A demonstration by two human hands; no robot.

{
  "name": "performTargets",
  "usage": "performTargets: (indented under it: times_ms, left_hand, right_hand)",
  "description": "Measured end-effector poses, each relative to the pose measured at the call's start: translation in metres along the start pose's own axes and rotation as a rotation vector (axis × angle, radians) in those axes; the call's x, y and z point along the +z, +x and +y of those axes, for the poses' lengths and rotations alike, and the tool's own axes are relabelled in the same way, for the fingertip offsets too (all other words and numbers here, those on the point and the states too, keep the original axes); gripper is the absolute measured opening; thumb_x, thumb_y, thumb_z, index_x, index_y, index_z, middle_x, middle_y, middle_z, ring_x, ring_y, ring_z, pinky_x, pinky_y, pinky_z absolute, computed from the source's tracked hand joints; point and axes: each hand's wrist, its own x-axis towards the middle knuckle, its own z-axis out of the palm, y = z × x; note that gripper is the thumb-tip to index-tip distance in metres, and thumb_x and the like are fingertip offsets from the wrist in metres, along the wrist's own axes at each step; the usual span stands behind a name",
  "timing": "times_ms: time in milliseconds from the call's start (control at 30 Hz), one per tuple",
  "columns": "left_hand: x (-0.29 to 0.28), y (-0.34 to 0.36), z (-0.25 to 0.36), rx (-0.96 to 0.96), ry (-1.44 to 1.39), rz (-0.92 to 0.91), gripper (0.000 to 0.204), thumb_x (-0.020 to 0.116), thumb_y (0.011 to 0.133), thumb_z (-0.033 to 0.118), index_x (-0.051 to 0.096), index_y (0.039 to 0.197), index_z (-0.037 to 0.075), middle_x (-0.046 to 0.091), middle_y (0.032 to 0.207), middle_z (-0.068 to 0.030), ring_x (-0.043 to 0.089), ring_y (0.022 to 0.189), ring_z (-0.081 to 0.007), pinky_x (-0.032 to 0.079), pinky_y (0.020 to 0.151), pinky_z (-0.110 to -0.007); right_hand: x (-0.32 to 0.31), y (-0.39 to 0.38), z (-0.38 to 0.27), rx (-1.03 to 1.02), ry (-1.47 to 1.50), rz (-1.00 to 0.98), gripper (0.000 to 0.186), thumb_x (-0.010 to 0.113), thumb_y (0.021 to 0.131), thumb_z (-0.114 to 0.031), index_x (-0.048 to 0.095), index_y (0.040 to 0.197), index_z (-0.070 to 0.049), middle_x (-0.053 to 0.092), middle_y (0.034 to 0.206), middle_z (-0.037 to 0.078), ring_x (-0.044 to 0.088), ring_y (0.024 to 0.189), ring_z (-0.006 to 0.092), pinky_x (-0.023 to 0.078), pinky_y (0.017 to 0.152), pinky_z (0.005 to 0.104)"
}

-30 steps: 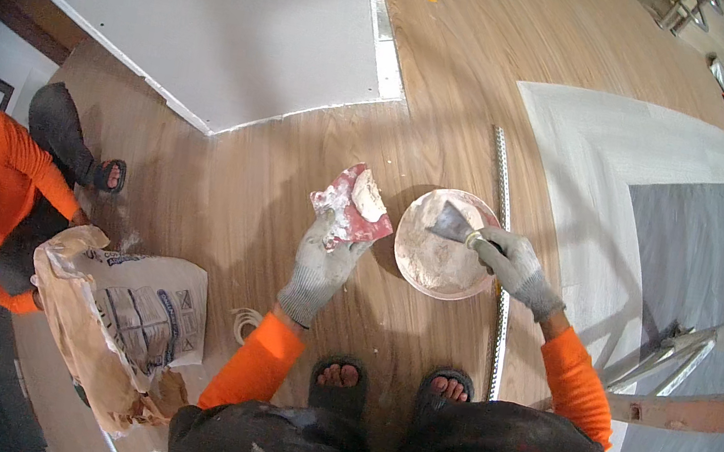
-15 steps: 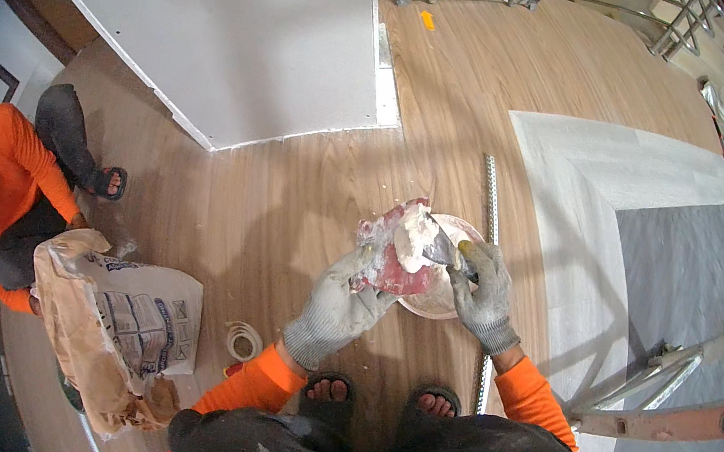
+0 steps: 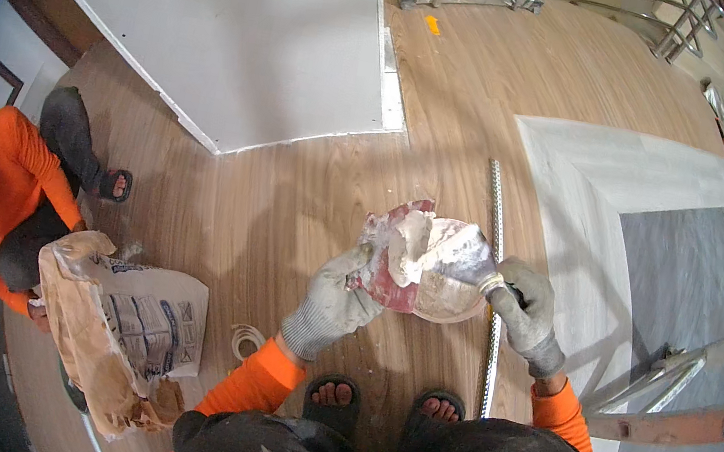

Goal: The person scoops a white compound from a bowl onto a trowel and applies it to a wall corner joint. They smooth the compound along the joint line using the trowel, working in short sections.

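Observation:
My gloved left hand (image 3: 331, 305) grips a red, putty-smeared palette (image 3: 396, 295) from its near left side. A thick lump of white putty (image 3: 410, 246) sits on the palette. In my gloved right hand (image 3: 525, 313) is a putty knife (image 3: 478, 266), held by its handle, its wide blade pointing left over the bucket. White putty coats part of the blade, close to the lump. Below both tools a round bucket (image 3: 447, 313) with pale residue stands on the wood-look floor, partly covered by palette and blade.
A perforated metal strip (image 3: 497, 212) lies right of the bucket. To the left are a tape roll (image 3: 247, 342), a large paper sack (image 3: 151, 315) and a seated person (image 3: 11, 177). A ladder (image 3: 690, 413) stands at right, a white panel (image 3: 222, 30) at upper left.
My right hand has moved right, away from the palette, bringing the putty knife with it. More of its blade shows now, with putty on it. The left hand keeps hold of the palette.

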Motion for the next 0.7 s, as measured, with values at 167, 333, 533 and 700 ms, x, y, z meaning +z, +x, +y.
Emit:
performTargets:
  times_ms: [167, 333, 533, 700]
  left_hand:
    - [-0.014, 0.002, -0.007, -0.134, -0.173, -0.059, 0.043, 0.047, 0.104, 0.019, 0.054, 0.143, 0.002, 0.06, 0.145, -0.0153, 0.057, 0.134, -0.0298, 0.045, 0.116, -0.049]
    - [-0.021, -0.002, -0.007, -0.108, -0.166, -0.112, 0.045, 0.047, 0.105, 0.025, 0.054, 0.143, 0.002, 0.059, 0.146, -0.0165, 0.057, 0.134, -0.0315, 0.046, 0.114, -0.053]
    - [-0.005, -0.005, 0.009, 0.051, -0.067, -0.065, 0.047, 0.048, 0.105, 0.027, 0.051, 0.146, 0.004, 0.058, 0.146, -0.0153, 0.055, 0.135, -0.0337, 0.041, 0.117, -0.055]
    - [0.021, -0.006, 0.018, 0.213, 0.133, 0.067, 0.047, 0.051, 0.105, 0.026, 0.049, 0.146, 0.005, 0.055, 0.147, -0.0144, 0.052, 0.137, -0.0333, 0.038, 0.119, -0.056]
  right_hand:
    - [-0.001, 0.012, 0.0, 0.418, 0.384, -0.309, 0.051, 0.066, 0.096, -0.053, 0.064, 0.08, -0.005, 0.056, 0.069, -0.002, 0.053, 0.061, 0.0091, 0.042, 0.055, 0.0256]
    - [0.004, 0.01, 0.034, 0.365, 0.396, -0.344, 0.047, 0.069, 0.096, -0.052, 0.067, 0.084, -0.006, 0.055, 0.071, -0.004, 0.052, 0.066, 0.006, 0.043, 0.058, 0.0239]
    - [0.01, -0.008, 0.055, 0.42, -0.055, -0.312, 0.042, 0.064, 0.1, -0.042, 0.074, 0.098, -0.002, 0.063, 0.073, 0.005, 0.063, 0.069, 0.0187, 0.05, 0.065, 0.0354]
    - [0.034, -0.032, 0.073, 0.146, -0.676, -0.158, 0.032, 0.064, 0.097, -0.029, 0.07, 0.121, -0.008, 0.07, 0.096, 0.019, 0.07, 0.088, 0.0382, 0.055, 0.077, 0.0487]
